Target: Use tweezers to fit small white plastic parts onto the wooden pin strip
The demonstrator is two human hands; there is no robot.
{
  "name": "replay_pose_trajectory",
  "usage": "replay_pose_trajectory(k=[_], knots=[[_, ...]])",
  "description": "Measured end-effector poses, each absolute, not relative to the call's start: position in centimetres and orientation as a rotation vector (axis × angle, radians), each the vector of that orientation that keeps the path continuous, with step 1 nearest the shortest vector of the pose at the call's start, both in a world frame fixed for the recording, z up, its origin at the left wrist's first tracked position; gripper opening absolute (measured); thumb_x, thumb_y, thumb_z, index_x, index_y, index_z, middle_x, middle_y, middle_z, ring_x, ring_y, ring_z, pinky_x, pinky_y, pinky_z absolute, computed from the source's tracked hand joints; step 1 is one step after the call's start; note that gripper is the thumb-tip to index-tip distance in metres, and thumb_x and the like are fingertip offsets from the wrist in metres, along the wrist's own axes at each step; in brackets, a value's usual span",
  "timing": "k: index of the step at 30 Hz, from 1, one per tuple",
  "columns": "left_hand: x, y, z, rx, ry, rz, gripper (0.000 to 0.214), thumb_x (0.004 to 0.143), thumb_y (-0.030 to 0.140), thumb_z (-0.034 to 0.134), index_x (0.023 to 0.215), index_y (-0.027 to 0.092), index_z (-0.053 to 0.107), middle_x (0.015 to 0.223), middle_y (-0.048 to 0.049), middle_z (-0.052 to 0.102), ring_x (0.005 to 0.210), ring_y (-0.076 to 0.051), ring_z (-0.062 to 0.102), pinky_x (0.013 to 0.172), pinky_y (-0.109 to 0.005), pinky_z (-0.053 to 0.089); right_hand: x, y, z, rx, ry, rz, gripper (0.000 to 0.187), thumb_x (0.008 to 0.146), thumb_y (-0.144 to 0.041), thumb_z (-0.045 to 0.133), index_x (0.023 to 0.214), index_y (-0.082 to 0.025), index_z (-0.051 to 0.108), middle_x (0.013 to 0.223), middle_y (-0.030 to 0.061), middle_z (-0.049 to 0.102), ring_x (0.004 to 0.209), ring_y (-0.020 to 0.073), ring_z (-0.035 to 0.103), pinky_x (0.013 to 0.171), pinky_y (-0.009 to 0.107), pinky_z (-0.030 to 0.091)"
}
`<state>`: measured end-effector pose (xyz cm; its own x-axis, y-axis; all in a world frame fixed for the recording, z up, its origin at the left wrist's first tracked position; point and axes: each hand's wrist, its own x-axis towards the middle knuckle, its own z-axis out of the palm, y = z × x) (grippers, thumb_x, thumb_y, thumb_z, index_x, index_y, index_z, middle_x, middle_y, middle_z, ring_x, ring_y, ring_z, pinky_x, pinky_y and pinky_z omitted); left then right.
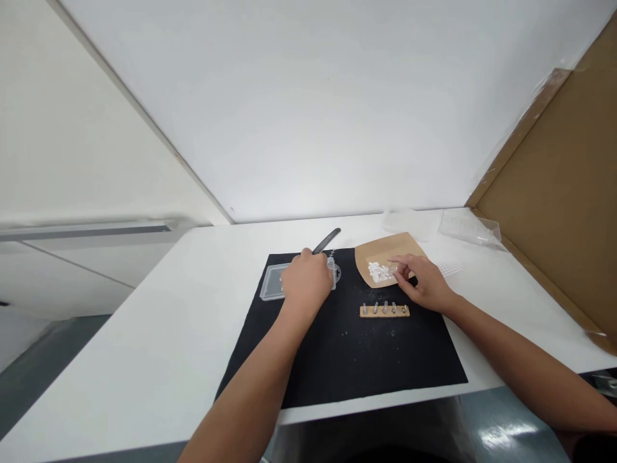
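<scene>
Toward the counter's (144,360) back edge, holding left hand (307,276) over clear case (272,283), right hand (423,283) at white pieces (380,272), leaving both grips' closure unclear.

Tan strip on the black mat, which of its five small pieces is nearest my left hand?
The piece at the left end of the tan strip; the other four sit to its right, farther from your left hand.

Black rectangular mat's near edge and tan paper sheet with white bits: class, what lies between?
In the head view: a narrow tan bar bearing five small shiny pieces, and pale specks on the mat.
</scene>
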<state>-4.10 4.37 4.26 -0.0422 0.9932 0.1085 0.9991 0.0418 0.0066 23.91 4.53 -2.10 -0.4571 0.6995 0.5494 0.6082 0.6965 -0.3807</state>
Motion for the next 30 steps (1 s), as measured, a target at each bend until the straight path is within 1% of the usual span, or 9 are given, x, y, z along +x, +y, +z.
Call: replay_pose_trajectory(k=[3, 6, 9, 12, 17, 20, 22, 27, 30], knots=[[-3.1, 4.1, 3.8, -2.142, -1.992, -0.324, 0.041, 0.097, 0.023, 0.049, 0.131, 0.028, 0.073, 0.103, -0.0113, 0.062, 0.082, -0.025, 0.066, 0.063, -0.031, 0.048, 23.9, 4.5, -2.1, -0.996, -2.183, 0.145, 0.035, 0.101, -0.024, 0.057, 0.136, -0.029, 0.055, 0.087, -0.0018, 0.068, 0.077, 0.0178, 0.067, 0.083, 0.04, 0.053], [-2.5, 4.2, 3.1, -2.294, -1.712, -0.468, 0.055, 0.101, 0.023, 0.047, 0.154, 0.038, 0.052, 0.104, -0.008, 0.059, 0.069, -0.018, 0.059, 0.056, -0.027, 0.041, 24.0, 4.5, -2.2, -1.01, -2.135, 0.13, 0.036, 0.101, -0.025, 0.059, 0.136, -0.029, 0.055, 0.088, -0.0019, 0.069, 0.078, 0.0178, 0.068, 0.082, 0.039, 0.054], [-2.6, 4.7, 2.1, -2.583, -1.343, -0.438, 0.06, 0.103, 0.021, 0.043, 0.159, 0.044, 0.041, 0.104, -0.0051, 0.057, 0.064, -0.013, 0.053, 0.054, -0.023, 0.038, 24.1, 4.6, -2.2, -1.042, -2.096, 0.135, 0.034, 0.1, -0.026, 0.06, 0.134, -0.03, 0.057, 0.089, -0.0014, 0.071, 0.078, 0.0177, 0.068, 0.078, 0.037, 0.056], [-3.0, 5.2, 0.9, -2.724, -1.068, -0.352, 0.062, 0.104, 0.021, 0.043, 0.158, 0.051, 0.037, 0.112, -0.0044, 0.058, 0.069, -0.013, 0.057, 0.057, -0.021, 0.04, 24.2, 4.5, -2.2, -1.049, -2.071, 0.152, 0.033, 0.1, -0.027, 0.06, 0.133, -0.03, 0.059, 0.091, -0.0004, 0.072, 0.079, 0.0172, 0.069, 0.073, 0.033, 0.058], [-2.8, 5.4, 0.1, -2.679, -1.204, -0.396, 0.059, 0.11, 0.03, 0.037, 0.166, 0.039, 0.021, 0.108, -0.0051, 0.063, 0.072, -0.015, 0.063, 0.06, -0.022, 0.043, 24.1, 4.4, -2.0, -1.03, -2.069, 0.152, 0.032, 0.101, -0.026, 0.059, 0.132, -0.03, 0.061, 0.091, -0.0001, 0.072, 0.08, 0.017, 0.069, 0.073, 0.032, 0.059], [-2.6, 5.3, 0.1, -2.688, -1.248, -0.336, 0.057, 0.111, 0.032, 0.035, 0.166, 0.037, 0.024, 0.108, -0.0056, 0.067, 0.075, -0.017, 0.068, 0.063, -0.023, 0.046, 24.0, 4.3, -1.8, -1.003, -2.048, 0.162, 0.02, 0.101, -0.026, 0.059, 0.12, -0.029, 0.066, 0.09, 0.0004, 0.071, 0.081, 0.017, 0.068, 0.071, 0.031, 0.058], [-2.5, 5.3, 0.1, -2.692, -1.305, -0.335, 0.055, 0.111, 0.035, 0.035, 0.166, 0.036, 0.025, 0.114, -0.007, 0.069, 0.079, -0.019, 0.07, 0.066, -0.024, 0.048, 24.0, 4.3, -1.7, -0.988, -2.034, 0.182, 0.013, 0.102, -0.027, 0.059, 0.111, -0.028, 0.068, 0.09, 0.0012, 0.071, 0.082, 0.0171, 0.068, 0.069, 0.031, 0.056], [-2.4, 5.3, -0.1, -2.651, -1.501, -0.463, 0.056, 0.112, 0.036, 0.033, 0.167, 0.034, 0.021, 0.134, -0.0119, 0.068, 0.087, -0.024, 0.074, 0.07, -0.03, 0.052, 23.9, 4.4, -1.6, -1.011, -2.013, 0.255, 0.014, 0.105, -0.032, 0.058, 0.106, -0.028, 0.071, 0.089, 0.0023, 0.073, 0.082, 0.0184, 0.069, 0.069, 0.033, 0.055], [-2.3, 5.2, -0.1, -2.698, -1.457, -0.437, 0.055, 0.111, 0.03, 0.033, 0.165, 0.036, 0.026, 0.131, -0.0095, 0.069, 0.086, -0.021, 0.072, 0.071, -0.027, 0.052, 23.9, 4.4, -1.7, -1.04, -1.983, 0.295, 0.016, 0.105, -0.034, 0.059, 0.103, -0.027, 0.073, 0.088, 0.0018, 0.075, 0.083, 0.0192, 0.071, 0.072, 0.034, 0.055]])
